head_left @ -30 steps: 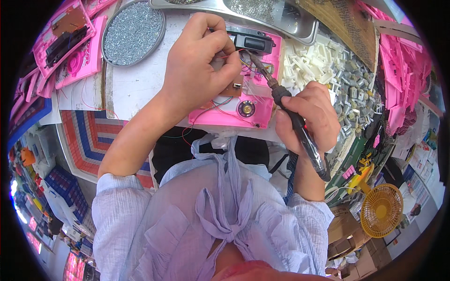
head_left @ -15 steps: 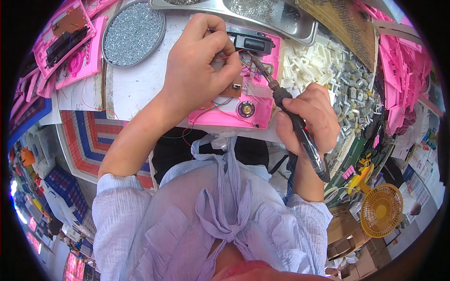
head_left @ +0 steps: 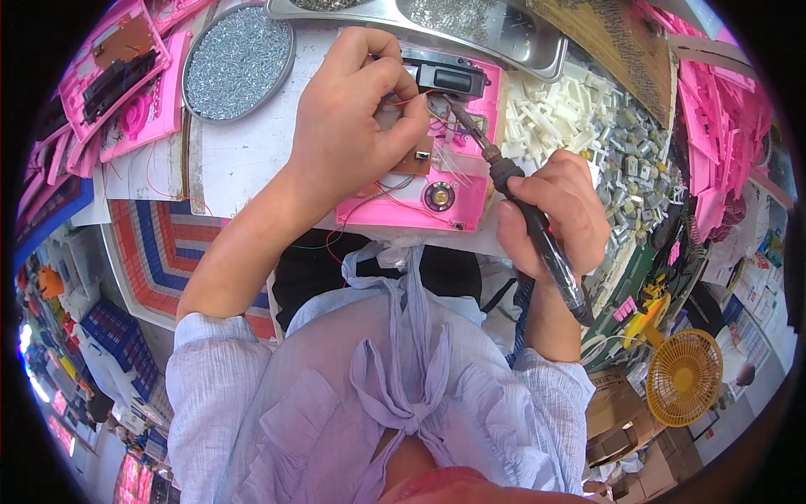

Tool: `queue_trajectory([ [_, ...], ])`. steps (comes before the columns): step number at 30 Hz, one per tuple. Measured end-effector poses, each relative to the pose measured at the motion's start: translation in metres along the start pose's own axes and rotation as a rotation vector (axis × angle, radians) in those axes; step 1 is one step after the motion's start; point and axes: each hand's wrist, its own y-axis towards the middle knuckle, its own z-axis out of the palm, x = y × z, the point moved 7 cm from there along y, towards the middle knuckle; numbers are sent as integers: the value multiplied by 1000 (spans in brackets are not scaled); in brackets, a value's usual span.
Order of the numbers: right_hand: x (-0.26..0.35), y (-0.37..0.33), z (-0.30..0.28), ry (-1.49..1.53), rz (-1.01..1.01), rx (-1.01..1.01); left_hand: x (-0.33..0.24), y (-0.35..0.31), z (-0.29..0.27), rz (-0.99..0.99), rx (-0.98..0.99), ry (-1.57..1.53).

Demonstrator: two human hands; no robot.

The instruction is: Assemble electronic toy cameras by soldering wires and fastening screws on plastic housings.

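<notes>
A pink plastic housing (head_left: 472, 186) lies on the white table in front of me, with a round speaker (head_left: 439, 196), a brown circuit board (head_left: 413, 161), a black part (head_left: 454, 81) and several thin wires in it. My left hand (head_left: 357, 109) is over its left side, thumb and forefinger pinched on a thin red wire (head_left: 409, 102). In my right hand (head_left: 561, 210) is a soldering iron (head_left: 537, 225) with a black handle. Its tip points up and left, down among the wires beside the black part; whether it touches a joint is too small to tell.
A round dish of screws (head_left: 238, 63) stands at the back left, a metal tray (head_left: 547, 57) at the back. White plastic pieces (head_left: 550, 113) and small metal motors (head_left: 634, 172) are heaped to the right. Pink housings pile up at both sides. A yellow fan (head_left: 684, 378) is at lower right.
</notes>
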Motion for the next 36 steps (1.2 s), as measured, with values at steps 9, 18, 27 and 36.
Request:
queue_trajectory([
  [9,-4,1,1,-19,-14,11,-1,1,0,34,-1,18],
  [18,-11,3,9,-21,-24,13,1,-1,1,15,14,16],
  [27,-11,3,9,-9,-29,14,3,-2,2,9,14,7],
  [36,-11,3,9,-11,-38,8,2,-2,2,20,6,24],
])
